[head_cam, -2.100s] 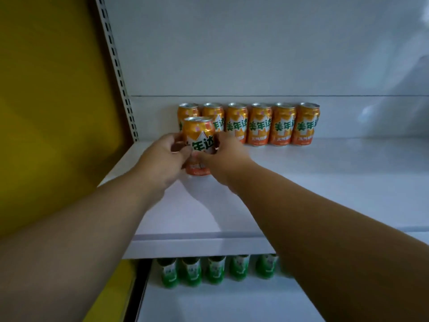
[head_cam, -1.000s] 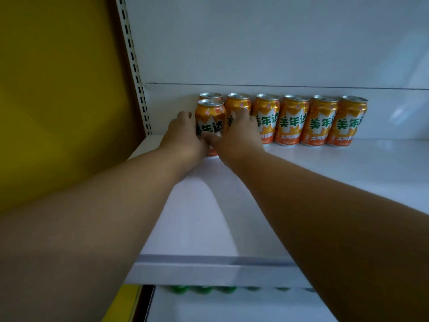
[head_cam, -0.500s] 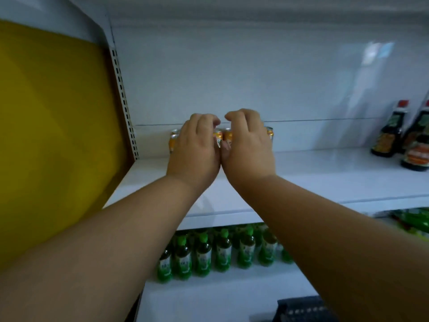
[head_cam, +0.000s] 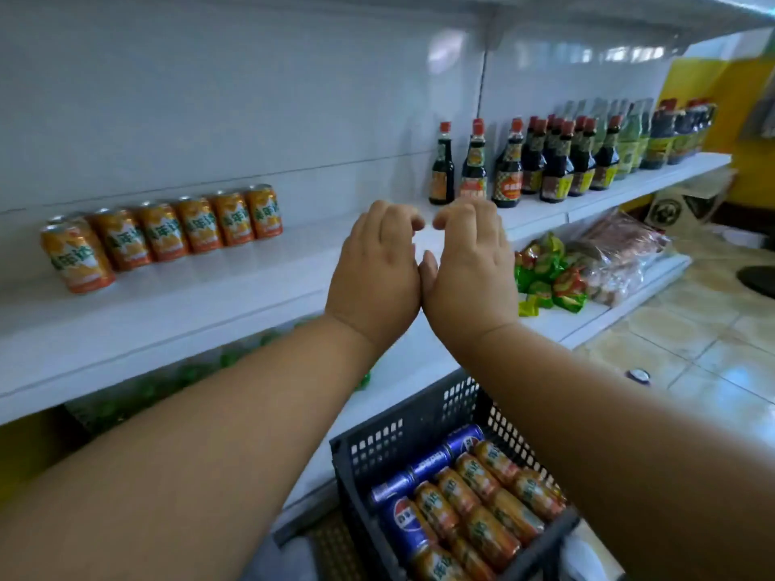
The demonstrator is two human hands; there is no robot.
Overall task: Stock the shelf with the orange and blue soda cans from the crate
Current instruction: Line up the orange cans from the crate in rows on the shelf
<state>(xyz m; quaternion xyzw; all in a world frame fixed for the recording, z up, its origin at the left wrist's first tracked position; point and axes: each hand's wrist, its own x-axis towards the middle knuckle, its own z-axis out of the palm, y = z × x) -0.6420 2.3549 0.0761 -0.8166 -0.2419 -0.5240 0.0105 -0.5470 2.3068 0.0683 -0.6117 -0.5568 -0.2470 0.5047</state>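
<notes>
Head view showed the orange cans [head_cam: 167, 230] lined along the shelf's [head_cam: 176, 312] back edge, more lying with blue cans [head_cam: 404, 524] in the crate [head_cam: 390, 438] below; my left hand [head_cam: 377, 274] and right hand [head_cam: 469, 270] hovered together, fingers loosely curled, holding nothing.

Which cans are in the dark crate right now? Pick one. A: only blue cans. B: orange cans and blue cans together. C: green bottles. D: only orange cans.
B: the dark plastic crate holds orange soda cans lying beside blue soda cans, while both the left hand and right hand hover above it holding nothing.
</notes>
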